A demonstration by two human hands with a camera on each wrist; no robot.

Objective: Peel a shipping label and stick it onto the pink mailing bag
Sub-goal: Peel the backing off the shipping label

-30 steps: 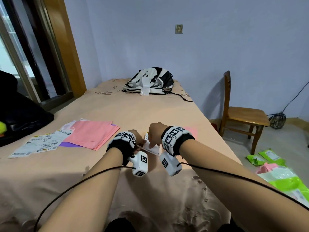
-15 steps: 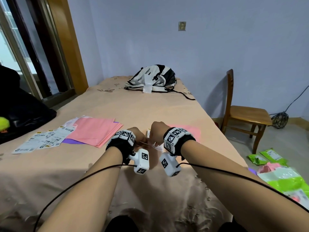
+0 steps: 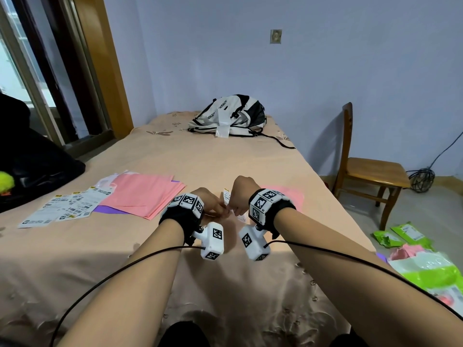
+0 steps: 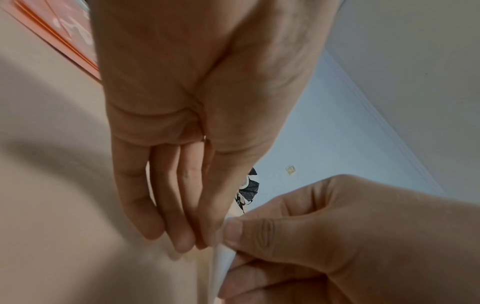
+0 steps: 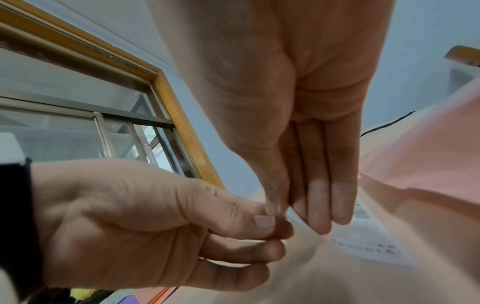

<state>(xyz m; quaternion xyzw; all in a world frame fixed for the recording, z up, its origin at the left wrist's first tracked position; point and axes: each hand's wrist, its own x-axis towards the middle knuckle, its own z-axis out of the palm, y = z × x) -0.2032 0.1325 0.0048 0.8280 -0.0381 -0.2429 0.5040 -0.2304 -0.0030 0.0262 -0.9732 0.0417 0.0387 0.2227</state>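
Observation:
My left hand (image 3: 220, 211) and right hand (image 3: 235, 209) meet over the bed, both pinching one white shipping label (image 3: 226, 196) at its edge. In the left wrist view the left hand (image 4: 205, 240) holds the thin white label (image 4: 221, 265) between thumb and fingers, and the right hand's thumb presses the same edge. The right wrist view shows the right hand (image 5: 283, 207) nipping the label (image 5: 369, 246) just above the left thumb. A pink mailing bag (image 3: 294, 196) lies flat behind my right wrist, also seen as the pink mailing bag (image 5: 428, 164).
A stack of pink bags (image 3: 145, 194) and strips of unpeeled labels (image 3: 62, 206) lie at the left on the peach bedsheet (image 3: 225, 161). A backpack (image 3: 230, 116) sits at the far end. A wooden chair (image 3: 370, 169) and green bags (image 3: 426, 269) stand off the bed's right edge.
Both hands have stayed together on the label, shifting only slightly. The label's upper corner now stands up a little more between them.

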